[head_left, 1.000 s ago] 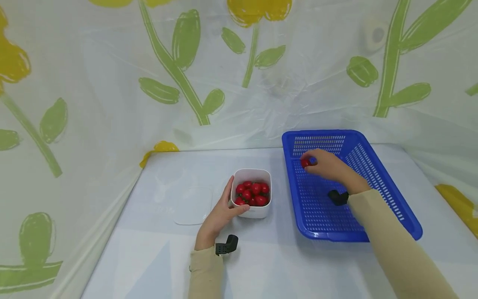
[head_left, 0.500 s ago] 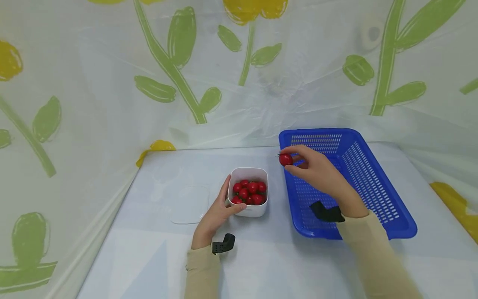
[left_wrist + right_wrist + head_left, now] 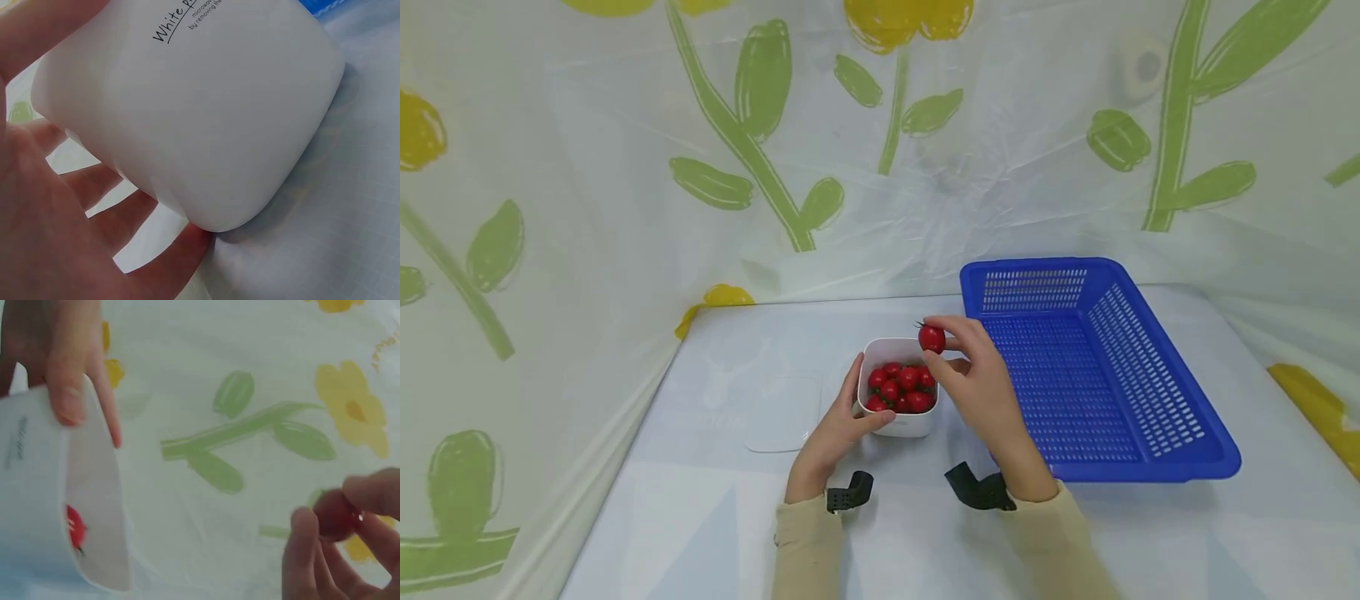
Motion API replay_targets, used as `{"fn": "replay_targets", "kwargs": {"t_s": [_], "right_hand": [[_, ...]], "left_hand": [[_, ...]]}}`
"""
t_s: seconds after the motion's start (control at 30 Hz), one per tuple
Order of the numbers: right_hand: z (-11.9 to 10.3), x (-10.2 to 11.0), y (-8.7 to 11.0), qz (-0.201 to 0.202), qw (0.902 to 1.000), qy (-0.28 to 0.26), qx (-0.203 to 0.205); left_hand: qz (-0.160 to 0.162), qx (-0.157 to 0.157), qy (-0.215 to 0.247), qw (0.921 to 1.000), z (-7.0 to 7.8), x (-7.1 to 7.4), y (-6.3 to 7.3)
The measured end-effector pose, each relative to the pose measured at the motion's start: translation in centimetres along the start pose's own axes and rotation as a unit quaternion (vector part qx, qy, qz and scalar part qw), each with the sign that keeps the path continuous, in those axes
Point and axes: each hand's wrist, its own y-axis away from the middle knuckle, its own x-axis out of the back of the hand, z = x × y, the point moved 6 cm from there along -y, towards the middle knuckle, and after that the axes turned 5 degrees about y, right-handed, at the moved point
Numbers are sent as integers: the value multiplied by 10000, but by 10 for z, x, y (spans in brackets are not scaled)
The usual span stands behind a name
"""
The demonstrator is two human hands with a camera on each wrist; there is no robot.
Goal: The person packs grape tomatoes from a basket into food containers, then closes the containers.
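A white square-cornered container (image 3: 904, 427) stands on the table, holding several red cherry tomatoes (image 3: 901, 388). My left hand (image 3: 838, 425) grips its left side, thumb over the near rim and fingers along the far side. In the left wrist view those fingers wrap the container's wall, which bears dark lettering. Between thumb and fingertips my right hand (image 3: 973, 375) pinches one cherry tomato (image 3: 932, 338) with a green stem. That tomato overlaps the container's back right rim in the head view. The right wrist view shows the same pinched tomato (image 3: 336, 515), apart from the container.
A blue perforated basket (image 3: 1180, 417) stands to the right, its left part behind my right hand. Left of the container lies a clear flat lid (image 3: 782, 417). A flower-printed sheet (image 3: 625, 208) hangs along the back edge of the table.
My right hand has moved left and toward me with the tomato, from over the basket to the container's rim. The left hand keeps its grip on the container.
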Motion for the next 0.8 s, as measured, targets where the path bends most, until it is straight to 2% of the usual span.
{"fn": "replay_targets", "kwargs": {"t_s": [0.13,0.37,0.53,0.8], "right_hand": [[5,-13,8,504,9987,-20,-62],[22,-44,13,189,9958,-667,-600],[39,-53,11,395,9951,-366,-831],[56,-61,6,794,9955,138,-499]], "left_hand": [[-74,2,20,10000,-3,-2,-1],[-55,14,63,10000,-3,-2,-2],[-67,59,-11,10000,-3,-3,-2],[-11,-13,-114,9999,-2,1,-1]]}}
